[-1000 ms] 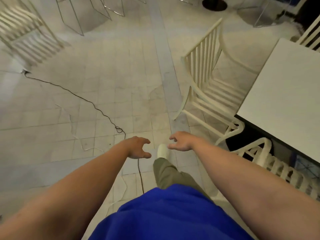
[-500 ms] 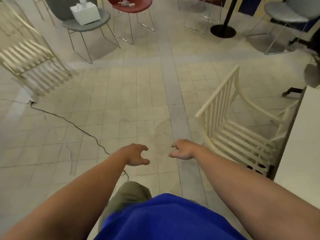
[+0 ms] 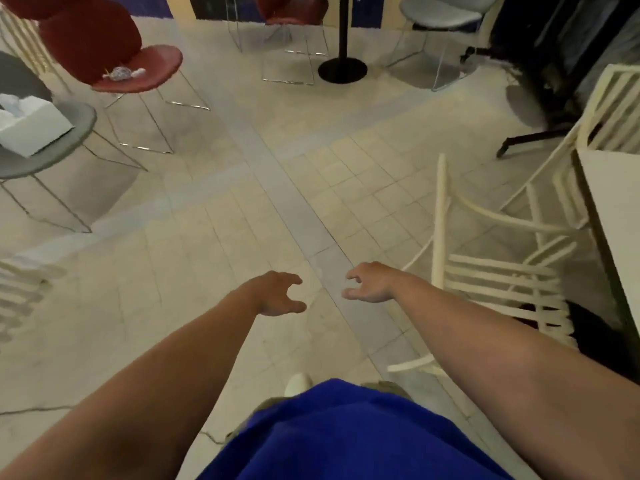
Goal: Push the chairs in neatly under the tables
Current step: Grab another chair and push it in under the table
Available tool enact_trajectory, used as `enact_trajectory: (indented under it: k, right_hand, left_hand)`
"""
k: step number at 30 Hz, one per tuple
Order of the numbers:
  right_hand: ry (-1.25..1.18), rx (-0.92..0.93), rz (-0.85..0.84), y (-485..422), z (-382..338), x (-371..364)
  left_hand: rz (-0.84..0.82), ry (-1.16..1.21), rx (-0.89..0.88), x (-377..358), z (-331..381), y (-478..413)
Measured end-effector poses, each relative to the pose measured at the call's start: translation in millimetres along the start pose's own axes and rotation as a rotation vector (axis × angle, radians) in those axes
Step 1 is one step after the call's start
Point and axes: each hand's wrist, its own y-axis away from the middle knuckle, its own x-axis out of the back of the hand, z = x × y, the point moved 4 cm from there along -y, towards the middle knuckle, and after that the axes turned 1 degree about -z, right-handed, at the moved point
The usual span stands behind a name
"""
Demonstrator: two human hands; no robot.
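A cream slatted chair [image 3: 491, 275] stands at the right, its seat partly under the white table [image 3: 620, 216] at the frame's right edge, its backrest toward me. My right hand [image 3: 370, 282] hovers over the floor just left of the backrest, fingers loosely curled, holding nothing and not touching the chair. My left hand [image 3: 277, 294] hangs beside it at the same height, also loosely curled and empty. A second cream chair [image 3: 613, 109] stands at the table's far side.
A red chair [image 3: 138, 69] and a grey chair [image 3: 45, 143] carrying a white tissue box [image 3: 31, 124] stand at the far left. A black pole base [image 3: 342, 69] and another grey chair [image 3: 440, 15] stand at the back. Tiled floor lies ahead.
The view has swung up and forward; the cream chair now sits lower right and closer. Both hands keep the same loose pose ahead of me.
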Motion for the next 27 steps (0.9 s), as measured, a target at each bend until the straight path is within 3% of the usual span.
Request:
enact_trajectory:
  k: [6, 13, 18, 27]
  right_hand:
    - [-0.185, -0.118, 0.099, -36, -1, 49]
    - [-0.385, -0.326, 0.289, -55, 68, 113]
    - [-0.539, -0.524, 0.467, -30, 128, 133]
    - [-0.717, -0.854, 0.527, 11, 170, 104]
  left_hand:
    - [-0.062, -0.176, -0.139, 91, -6, -75]
    - [-0.109, -0.391, -0.402, 180, 91, -178]
    - [-0.146, -0.558, -0.619, 207, 189, -222]
    - [-0.241, -0.817, -0.947, 202, 311, -278]
